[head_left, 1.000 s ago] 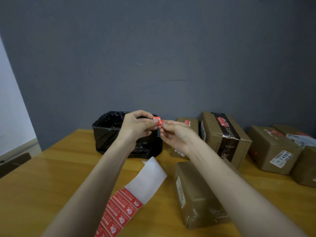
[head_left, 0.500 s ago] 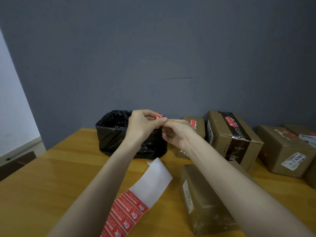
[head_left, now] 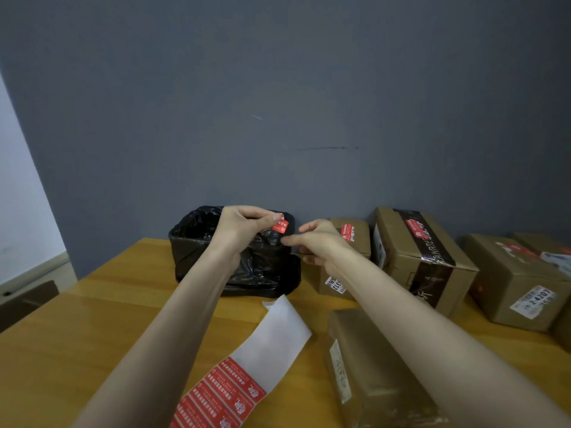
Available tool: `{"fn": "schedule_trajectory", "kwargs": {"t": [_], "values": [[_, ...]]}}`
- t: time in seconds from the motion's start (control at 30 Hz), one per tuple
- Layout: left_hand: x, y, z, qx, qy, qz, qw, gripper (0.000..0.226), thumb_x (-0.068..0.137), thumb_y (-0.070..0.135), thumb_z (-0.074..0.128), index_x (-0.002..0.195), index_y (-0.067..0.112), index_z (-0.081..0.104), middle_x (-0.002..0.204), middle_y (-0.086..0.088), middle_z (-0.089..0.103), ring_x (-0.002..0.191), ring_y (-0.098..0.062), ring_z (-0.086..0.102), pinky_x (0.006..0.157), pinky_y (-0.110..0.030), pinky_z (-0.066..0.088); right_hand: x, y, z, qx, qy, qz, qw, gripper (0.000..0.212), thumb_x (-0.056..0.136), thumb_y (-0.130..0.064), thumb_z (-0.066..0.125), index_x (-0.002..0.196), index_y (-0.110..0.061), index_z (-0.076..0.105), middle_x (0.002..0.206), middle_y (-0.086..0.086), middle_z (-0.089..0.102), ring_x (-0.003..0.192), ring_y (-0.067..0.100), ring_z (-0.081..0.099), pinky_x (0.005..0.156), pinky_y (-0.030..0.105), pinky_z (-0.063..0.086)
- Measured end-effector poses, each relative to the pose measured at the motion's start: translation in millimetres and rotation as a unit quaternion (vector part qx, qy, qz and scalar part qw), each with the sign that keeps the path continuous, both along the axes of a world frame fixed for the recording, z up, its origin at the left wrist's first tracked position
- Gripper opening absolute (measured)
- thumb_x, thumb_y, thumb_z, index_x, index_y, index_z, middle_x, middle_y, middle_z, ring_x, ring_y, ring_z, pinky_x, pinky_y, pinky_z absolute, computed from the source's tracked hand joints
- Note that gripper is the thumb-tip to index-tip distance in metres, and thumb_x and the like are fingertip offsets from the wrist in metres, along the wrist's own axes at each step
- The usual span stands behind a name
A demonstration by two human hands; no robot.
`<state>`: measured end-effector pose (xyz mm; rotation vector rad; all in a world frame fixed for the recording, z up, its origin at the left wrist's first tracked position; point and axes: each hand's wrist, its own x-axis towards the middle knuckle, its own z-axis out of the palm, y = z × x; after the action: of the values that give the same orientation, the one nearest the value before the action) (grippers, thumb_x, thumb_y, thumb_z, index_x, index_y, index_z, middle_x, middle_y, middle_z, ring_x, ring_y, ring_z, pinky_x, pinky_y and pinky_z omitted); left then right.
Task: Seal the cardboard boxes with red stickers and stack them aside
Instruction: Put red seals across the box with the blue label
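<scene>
Pinching a red sticker (head_left: 281, 227), the left hand (head_left: 244, 227) hides its corner.

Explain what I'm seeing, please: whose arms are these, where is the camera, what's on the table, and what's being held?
No machine here: these are a person's bare arms, filmed by one camera worn on the head, looking forward and down. The left hand pinches a small red sticker; whether the right hand holds anything is unclear. On the wooden table lie a sticker strip, a black-lined bin and cardboard boxes, the nearest box below the right forearm.
</scene>
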<state>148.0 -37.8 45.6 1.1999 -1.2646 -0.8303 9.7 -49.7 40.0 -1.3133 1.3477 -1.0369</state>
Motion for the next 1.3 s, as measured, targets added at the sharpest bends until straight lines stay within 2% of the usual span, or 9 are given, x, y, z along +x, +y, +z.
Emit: {"fn": "schedule_trajectory", "kwargs": {"t": [0.1, 0.23, 0.5, 0.6, 0.7, 0.87, 1.03, 1.2, 1.3], "values": [[11.4, -13.8, 2.7, -0.013, -0.02, 0.06, 0.998, 0.006, 0.075, 0.015, 0.076, 0.076, 0.01, 0.073, 0.07, 0.001, 0.067, 0.056, -0.002, 0.054, 0.057, -0.018, 0.039, 2.2, -7.0, 5.2, -0.005, -0.025, -0.007, 1.0, 0.025, 0.078, -0.005, 0.072, 0.085, -0.015, 0.05, 0.083, 0.003, 0.053, 0.067, 0.012, 0.048, 0.056, 0.024, 0.043], [22.7, -36.3, 0.6, -0.008, -0.066, 0.146, 0.987, 0.011, 0.076, 0.018, 0.077, 0.069, 0.013, 0.07, 0.065, 0.001, 0.064, 0.062, -0.011, 0.056, 0.068, -0.028, 0.046, 8.7, -14.7, 7.2, -0.005, -0.043, 0.003, 0.999, 0.024, 0.079, -0.001, 0.068, 0.093, -0.011, 0.051, 0.079, 0.004, 0.054, 0.064, 0.012, 0.05, 0.055, 0.023, 0.044], [30.9, -59.9, -25.3, 0.048, -0.245, 0.148, 0.957, 0.022, 0.082, -0.002, 0.065, 0.103, 0.003, 0.069, 0.111, -0.014, 0.066, 0.109, -0.025, 0.058, 0.097, -0.032, 0.044, 12.9, -13.4, 1.5, -0.001, -0.039, 0.028, 0.999, 0.019, 0.081, 0.001, 0.066, 0.085, -0.012, 0.054, 0.078, 0.003, 0.056, 0.065, 0.011, 0.053, 0.058, 0.021, 0.048], [33.1, -59.1, -29.3, 0.043, -0.279, 0.163, 0.945, 0.007, 0.079, 0.007, 0.072, 0.076, 0.01, 0.067, 0.09, -0.008, 0.067, 0.097, -0.025, 0.062, 0.087, -0.037, 0.05, 10.6, -13.0, -0.4, -0.005, -0.032, 0.03, 0.999, 0.02, 0.081, 0.0, 0.066, 0.081, -0.014, 0.053, 0.078, 0.002, 0.056, 0.065, 0.01, 0.053, 0.058, 0.021, 0.048], [36.2, -59.8, -33.2, 0.043, -0.301, 0.167, 0.938, 0.023, 0.081, 0.01, 0.071, 0.061, 0.016, 0.063, 0.081, -0.007, 0.067, 0.088, -0.024, 0.064, 0.081, -0.039, 0.052, 8.9, -12.0, -1.3, -0.009, -0.03, 0.03, 0.999, 0.019, 0.082, -0.001, 0.066, 0.079, -0.014, 0.053, 0.077, 0.002, 0.056, 0.064, 0.01, 0.053, 0.057, 0.021, 0.047], [36.9, -62.1, -36.8, 0.04, -0.324, 0.132, 0.936, 0.027, 0.088, -0.004, 0.052, 0.099, 0.008, 0.073, 0.114, -0.012, 0.066, 0.112, -0.028, 0.057, 0.098, -0.04, 0.045, 8.8, -9.7, -2.6, -0.011, -0.029, 0.03, 0.999, 0.016, 0.083, 0.0, 0.064, 0.081, -0.014, 0.055, 0.077, 0.002, 0.056, 0.064, 0.011, 0.053, 0.058, 0.021, 0.048], [40.9, -59.0, -37.0, 0.039, -0.338, 0.113, 0.934, 0.026, 0.092, 0.008, 0.051, 0.109, 0.015, 0.07, 0.123, -0.008, 0.063, 0.118, -0.027, 0.053, 0.102, -0.045, 0.04, 11.8, -4.8, -1.1, -0.012, -0.021, 0.03, 0.999, 0.012, 0.086, -0.002, 0.061, 0.081, -0.013, 0.057, 0.077, 0.003, 0.057, 0.064, 0.01, 0.053, 0.056, 0.021, 0.049], [41.6, -49.3, -29.4, 0.139, -0.543, 0.053, 0.826, 0.036, 0.099, 0.026, 0.036, 0.13, 0.032, 0.053, 0.139, -0.005, 0.045, 0.13, -0.029, 0.036, 0.108, -0.053, 0.023, 14.6, 5.0, 1.3, -0.024, 0.016, 0.053, 0.998, 0.012, 0.088, -0.005, 0.058, 0.08, -0.014, 0.06, 0.082, 0.003, 0.06, 0.067, 0.012, 0.056, 0.057, 0.021, 0.05], [43.7, -45.7, -26.8, 0.104, -0.54, 0.071, 0.833, 0.03, 0.097, 0.018, 0.041, 0.114, 0.023, 0.065, 0.128, -0.006, 0.053, 0.122, -0.029, 0.043, 0.104, -0.051, 0.026, 13.5, 11.2, 3.4, -0.033, 0.028, 0.061, 0.997, 0.014, 0.089, -0.006, 0.056, 0.079, -0.015, 0.06, 0.081, 0.003, 0.06, 0.068, 0.012, 0.056, 0.058, 0.021, 0.05]]}}
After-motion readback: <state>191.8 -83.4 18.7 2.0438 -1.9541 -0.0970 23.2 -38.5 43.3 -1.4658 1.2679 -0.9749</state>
